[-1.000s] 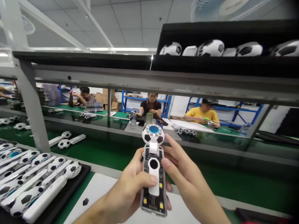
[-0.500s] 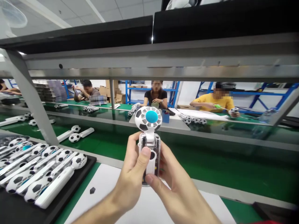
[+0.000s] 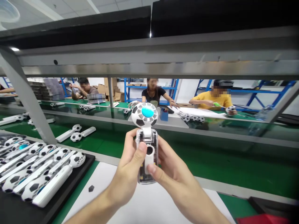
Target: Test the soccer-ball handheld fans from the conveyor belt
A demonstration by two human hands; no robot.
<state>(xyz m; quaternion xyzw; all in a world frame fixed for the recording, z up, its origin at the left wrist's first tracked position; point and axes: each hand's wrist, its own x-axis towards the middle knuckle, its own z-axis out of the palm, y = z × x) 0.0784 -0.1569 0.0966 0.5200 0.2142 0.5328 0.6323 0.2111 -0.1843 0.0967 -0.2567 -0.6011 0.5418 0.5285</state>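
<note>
Both hands hold up a handheld fan (image 3: 145,119) in the middle of the view. Its head is patterned like a soccer ball, with a bright blue round centre. Below it, the clear handle shows dark inner parts and a white strip with a round black opening. My left hand (image 3: 128,169) grips the handle's left side, thumb pressed on its front. My right hand (image 3: 174,174) wraps the right side, its thumb on the white strip's lower end. The fingers behind the handle are mostly hidden. Beneath them lies a white sheet (image 3: 93,202) bearing a small black pentagon piece (image 3: 91,188).
On the left, a black tray (image 3: 77,177) carries several soccer-ball fans (image 3: 52,186). More fans (image 3: 76,137) lie on the green conveyor belt (image 3: 109,143) ahead. A metal shelf beam (image 3: 149,59) crosses overhead. Across the belt, co-workers sit; one in yellow (image 3: 219,101) handles a ball-patterned piece.
The fan has tilted slightly and shifted a little left and up in view, still in both hands. Across the belt, the person in black has spread their arms over the table.
</note>
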